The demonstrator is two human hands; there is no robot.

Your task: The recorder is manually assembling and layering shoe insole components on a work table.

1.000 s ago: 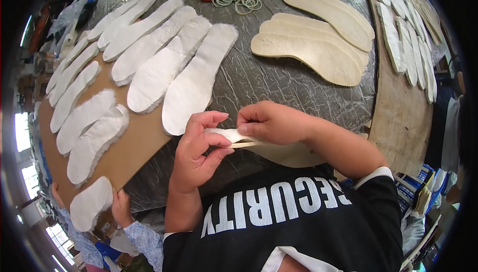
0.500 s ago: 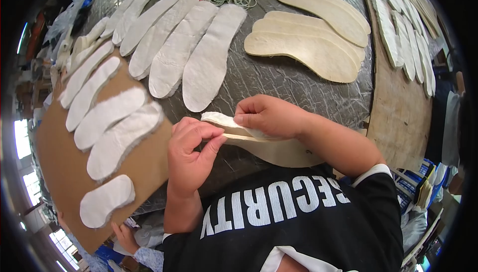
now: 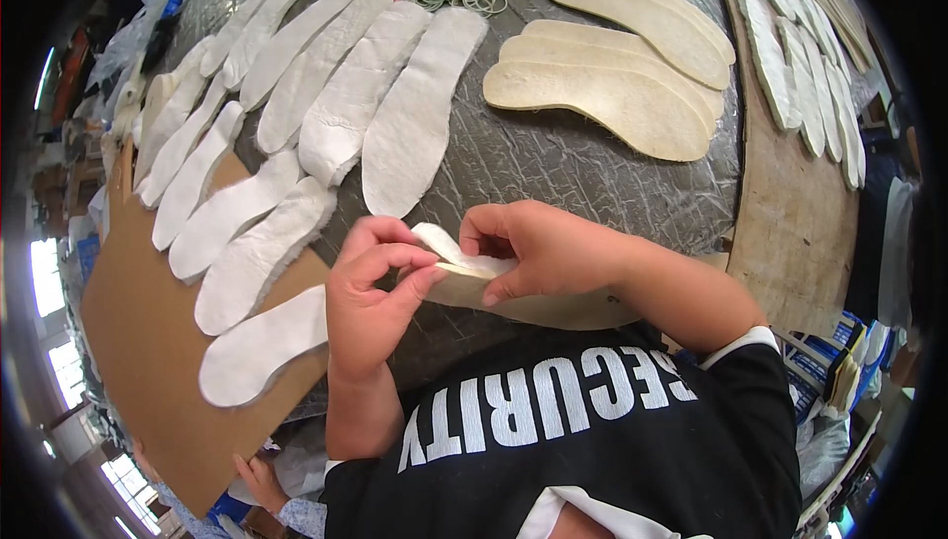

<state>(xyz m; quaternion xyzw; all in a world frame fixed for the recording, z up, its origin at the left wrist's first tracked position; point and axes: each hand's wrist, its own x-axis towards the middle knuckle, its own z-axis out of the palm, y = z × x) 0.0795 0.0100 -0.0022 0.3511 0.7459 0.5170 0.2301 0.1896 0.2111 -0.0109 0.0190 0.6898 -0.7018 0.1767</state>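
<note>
1. Left hand [image 3: 370, 287] pinches the white fabric layer [image 3: 441, 241] between thumb and fingers, just at the picture's centre.
2. Right hand [image 3: 538, 248] grasps the tan insole [image 3: 553, 307] at its tip, touching the left hand.
3. White fabric insoles [image 3: 410, 119] lie in a row at eleven o'clock.
4. Tan insoles [image 3: 612, 95] are stacked at one o'clock on the grey table [image 3: 553, 169].
5. A brown cardboard sheet [image 3: 148, 342] lies at eight o'clock.

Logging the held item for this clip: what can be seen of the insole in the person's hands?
The insole is a flat, tan, board-like sole shape with a white fleecy layer curling up at its toe end. It lies roughly level, close to the person's chest, above the dark table's near edge. The right hand grips its toe end from above; the left hand pinches the white layer's edge. Its heel end is hidden behind the right forearm.
</note>
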